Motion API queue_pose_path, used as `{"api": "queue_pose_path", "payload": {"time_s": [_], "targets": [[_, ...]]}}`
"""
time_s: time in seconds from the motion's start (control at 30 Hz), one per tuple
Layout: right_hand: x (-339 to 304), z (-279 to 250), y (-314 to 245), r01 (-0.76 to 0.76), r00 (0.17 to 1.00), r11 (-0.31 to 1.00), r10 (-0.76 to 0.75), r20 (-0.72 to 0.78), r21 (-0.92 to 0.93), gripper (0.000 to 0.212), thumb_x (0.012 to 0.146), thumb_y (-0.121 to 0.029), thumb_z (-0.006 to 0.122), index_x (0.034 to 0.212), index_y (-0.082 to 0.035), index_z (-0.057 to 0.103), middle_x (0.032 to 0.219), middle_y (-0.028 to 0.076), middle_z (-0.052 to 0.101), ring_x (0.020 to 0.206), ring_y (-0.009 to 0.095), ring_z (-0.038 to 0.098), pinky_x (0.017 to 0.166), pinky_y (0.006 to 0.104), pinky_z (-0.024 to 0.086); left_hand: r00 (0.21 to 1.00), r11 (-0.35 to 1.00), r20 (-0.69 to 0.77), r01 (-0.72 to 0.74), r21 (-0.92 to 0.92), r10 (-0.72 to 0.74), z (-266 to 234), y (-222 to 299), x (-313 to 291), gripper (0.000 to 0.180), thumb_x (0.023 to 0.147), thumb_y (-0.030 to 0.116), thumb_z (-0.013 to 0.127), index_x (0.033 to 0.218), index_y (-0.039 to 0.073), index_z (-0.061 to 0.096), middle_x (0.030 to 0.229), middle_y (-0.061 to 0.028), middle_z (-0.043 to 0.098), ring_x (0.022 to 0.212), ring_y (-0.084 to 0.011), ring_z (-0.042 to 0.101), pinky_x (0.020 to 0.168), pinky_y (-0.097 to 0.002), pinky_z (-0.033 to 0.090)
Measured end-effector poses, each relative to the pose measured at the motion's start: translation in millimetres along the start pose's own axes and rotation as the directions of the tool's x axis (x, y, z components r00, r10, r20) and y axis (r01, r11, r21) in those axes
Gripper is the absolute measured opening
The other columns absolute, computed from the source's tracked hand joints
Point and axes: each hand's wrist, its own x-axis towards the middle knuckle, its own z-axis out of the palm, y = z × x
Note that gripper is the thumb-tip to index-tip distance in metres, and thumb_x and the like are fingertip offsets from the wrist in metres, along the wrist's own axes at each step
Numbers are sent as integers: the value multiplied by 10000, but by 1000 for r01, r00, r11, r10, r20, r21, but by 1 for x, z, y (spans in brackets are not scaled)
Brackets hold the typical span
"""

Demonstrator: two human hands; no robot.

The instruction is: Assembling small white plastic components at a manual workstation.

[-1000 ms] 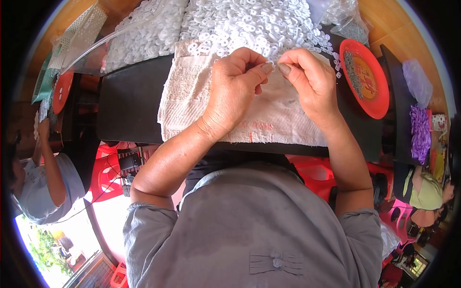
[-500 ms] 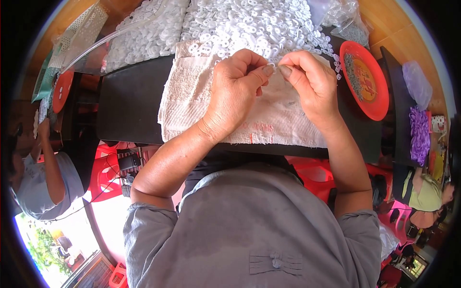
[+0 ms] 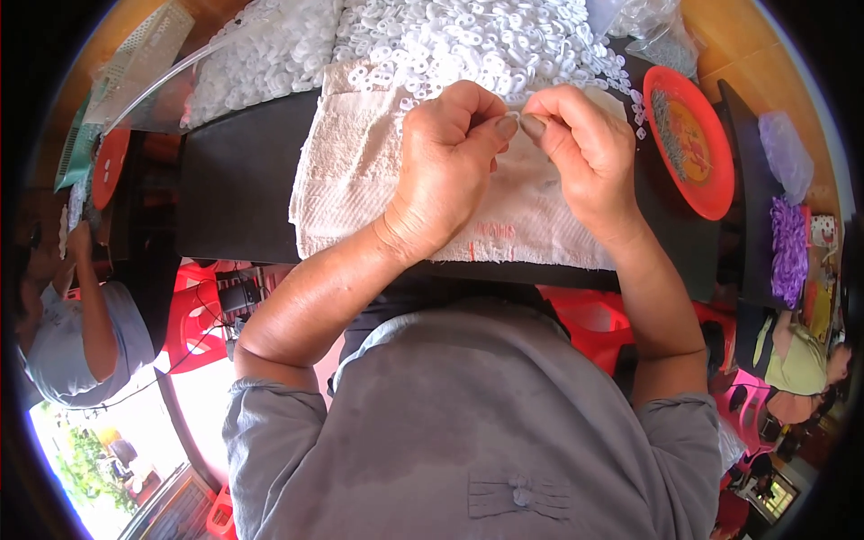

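Over the beige towel, my left hand is closed in a pinch, thumb against forefinger. A small white plastic piece shows at its fingertips, mostly covered. My right hand pinches right beside it, its thumb and forefinger almost meeting the left fingertips. What the right fingers hold, if anything, is too small to make out. Just beyond both hands spreads a big heap of small white plastic pieces with holes, some lying on the towel's far edge.
A red plate with thin grey metal bits stands at right on the black table. A clear bag of white pieces lies far left. Another person sits at left; purple items lie far right.
Both hands stay pinched over the towel, and the fingertips have come slightly closer together. The whole view has shifted a little.
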Motion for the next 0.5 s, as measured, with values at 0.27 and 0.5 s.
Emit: {"api": "queue_pose_path", "payload": {"time_s": [0.27, 0.5], "targets": [[-1, 10, -8, -201, 980, 964, 199, 29, 176, 87, 842, 73, 543, 867, 3, 589, 718, 28, 590, 658, 77, 542, 579, 224, 431, 999, 999, -40, -19, -30, 18, 0, -2, 0, 60, 892, 51, 630, 874, -5, 618, 683, -20, 583, 560, -61, 496, 491, -197, 387], [3, 3, -11, -249, 960, 937, 271, -64, 243, 102, 896, -51, 624, 990, -23, 650, 821, -12, 636, 701, 44, 558, 573, 182, 394, 968, 952, -218, -175, -251, 121, -36, 21, 9, 75, 868, 42, 616, 848, -30, 620, 627, -49, 586, 475, -87, 491, 429, -226, 372]]}}
